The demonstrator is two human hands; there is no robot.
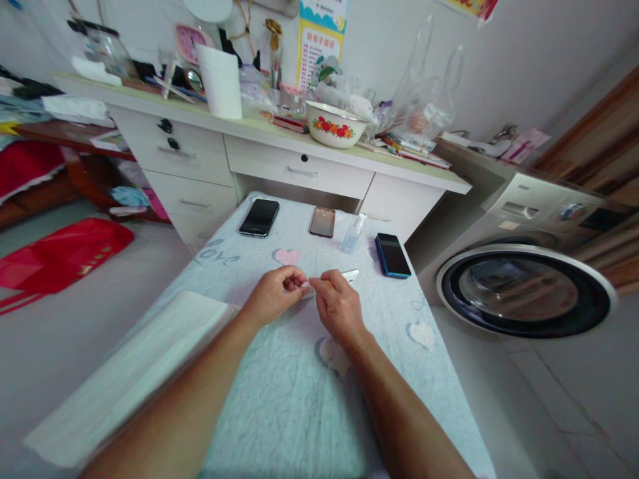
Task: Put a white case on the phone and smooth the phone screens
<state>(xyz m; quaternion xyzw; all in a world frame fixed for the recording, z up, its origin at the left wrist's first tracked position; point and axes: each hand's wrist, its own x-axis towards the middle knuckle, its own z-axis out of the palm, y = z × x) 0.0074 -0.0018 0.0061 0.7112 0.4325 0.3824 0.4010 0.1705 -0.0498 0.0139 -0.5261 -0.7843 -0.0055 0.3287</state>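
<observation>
Over the middle of the cloth-covered table, my left hand (pixel 278 291) is closed in a pinch on a small whitish piece (pixel 306 285), too small to name. My right hand (pixel 339 303) meets it there, thumb and forefinger pressed together at the same piece. Behind my right knuckles a flat white or silvery object (pixel 351 275) sticks out, mostly hidden. Beyond the hands lie a brown phone case (pixel 323 222) and a clear spray bottle (pixel 353 234). One dark phone (pixel 259 217) rests at the far left, and a phone with a blue edge (pixel 393 255) at the right.
A long whitish folded sheet (pixel 134 372) lies along the table's left side. Behind stands a desk (pixel 299 169) with a flowered enamel bowl (pixel 335 125) and a paper roll (pixel 218 81). To the right is a washing machine (pixel 519 219); a red bag (pixel 64 256) lies on the floor.
</observation>
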